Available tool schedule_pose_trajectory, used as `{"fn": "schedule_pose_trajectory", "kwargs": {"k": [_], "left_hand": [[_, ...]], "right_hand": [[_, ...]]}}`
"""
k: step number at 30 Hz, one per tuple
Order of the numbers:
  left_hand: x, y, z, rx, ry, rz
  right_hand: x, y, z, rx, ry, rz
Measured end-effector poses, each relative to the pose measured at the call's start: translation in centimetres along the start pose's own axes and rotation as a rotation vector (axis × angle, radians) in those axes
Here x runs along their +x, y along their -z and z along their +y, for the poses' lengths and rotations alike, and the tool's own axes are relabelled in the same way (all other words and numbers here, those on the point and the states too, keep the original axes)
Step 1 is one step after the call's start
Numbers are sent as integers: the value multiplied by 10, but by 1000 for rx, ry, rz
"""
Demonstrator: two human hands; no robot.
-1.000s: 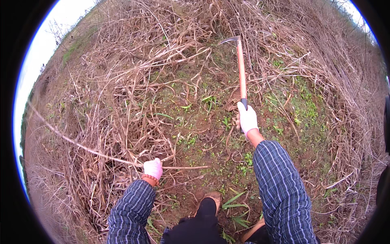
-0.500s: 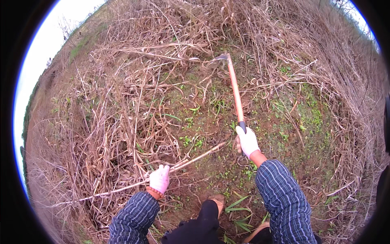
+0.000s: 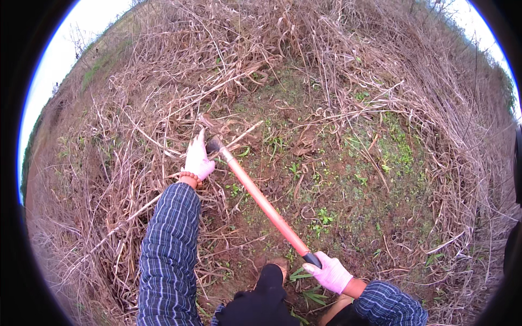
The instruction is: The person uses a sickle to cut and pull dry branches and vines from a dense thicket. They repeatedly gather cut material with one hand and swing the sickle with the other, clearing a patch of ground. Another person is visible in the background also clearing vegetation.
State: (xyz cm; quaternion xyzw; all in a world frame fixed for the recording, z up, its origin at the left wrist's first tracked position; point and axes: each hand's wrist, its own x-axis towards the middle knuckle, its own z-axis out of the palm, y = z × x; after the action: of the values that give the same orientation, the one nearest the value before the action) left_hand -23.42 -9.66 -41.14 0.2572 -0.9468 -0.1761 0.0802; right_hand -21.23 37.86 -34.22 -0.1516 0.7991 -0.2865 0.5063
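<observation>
Sickle (image 3: 266, 208) at centre frame — I see the right hand (image 3: 330, 274) clasping its black grip (image 3: 311, 259), left hand (image 3: 198, 158) unclenched beside the blade (image 3: 214, 144).

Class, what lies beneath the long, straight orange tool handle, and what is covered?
Brown soil and small green leafy weeds show along both sides of the long orange handle; the strip directly beneath it is covered, so unseen.

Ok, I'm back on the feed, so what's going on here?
A person's gloved right hand grips the black end of an orange-handled tool. Its dark head is among dry stalks, close beside the gloved left hand. Whether the left hand grips any stalk is unclear.
</observation>
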Motion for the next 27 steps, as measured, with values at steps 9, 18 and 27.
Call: {"fn": "schedule_pose_trajectory", "kwargs": {"k": [9, 18, 27], "left_hand": [[-61, -22, -84, 276, 387, -22], [-205, -44, -66, 536, -218, -509], [-243, 65, -29, 417, -272, -396]], "right_hand": [[17, -20, -12, 148, 78, 21], [112, 11, -12, 496, 60, 270], [-36, 28, 63, 585, -322, 49]]}}
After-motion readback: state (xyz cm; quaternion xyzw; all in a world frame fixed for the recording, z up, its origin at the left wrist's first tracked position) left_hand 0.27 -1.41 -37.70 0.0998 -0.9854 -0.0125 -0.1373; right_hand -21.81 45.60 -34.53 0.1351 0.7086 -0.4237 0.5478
